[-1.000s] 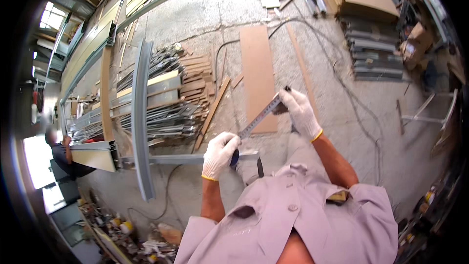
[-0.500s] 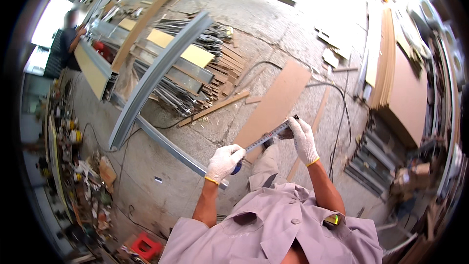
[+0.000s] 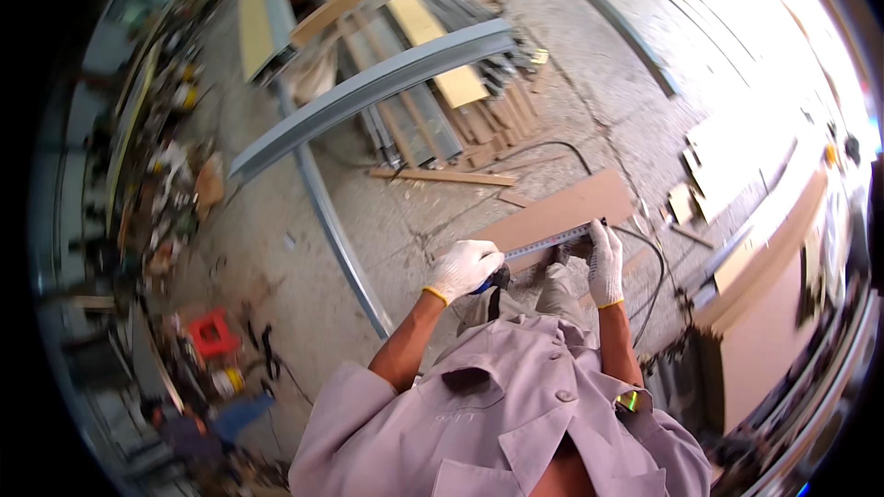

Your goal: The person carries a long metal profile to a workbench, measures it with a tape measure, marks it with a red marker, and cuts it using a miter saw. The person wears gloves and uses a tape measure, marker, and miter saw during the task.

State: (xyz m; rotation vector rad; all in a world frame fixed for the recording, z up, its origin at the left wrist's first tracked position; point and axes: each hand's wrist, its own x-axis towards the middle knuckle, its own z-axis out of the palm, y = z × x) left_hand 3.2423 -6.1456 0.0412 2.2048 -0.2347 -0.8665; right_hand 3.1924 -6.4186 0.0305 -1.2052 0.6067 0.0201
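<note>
I hold a tape measure drawn out between my two hands, in white knit gloves with yellow cuffs. My left hand (image 3: 465, 271) is closed around its dark blue case (image 3: 494, 282), most of which the glove hides. The marked blade (image 3: 548, 241) runs to my right hand (image 3: 605, 264), whose fingers pinch it near its dark end. Below the blade, a long brown board (image 3: 575, 205) lies on the concrete floor near my shoes.
A grey metal channel (image 3: 378, 78) spans the front left, crossing a lower metal rail (image 3: 336, 230). Behind lie wood strips (image 3: 493, 133). Stacked boards (image 3: 760, 340) stand at right. A red stool (image 3: 214, 333) is at left, above a person (image 3: 198, 428). A black cable (image 3: 658, 276) curves across the floor.
My view has turned, so the channel and boards appear shifted and rotated. The tape stays stretched between my hands and lies at a flatter angle. The person at far left has mostly left the view.
</note>
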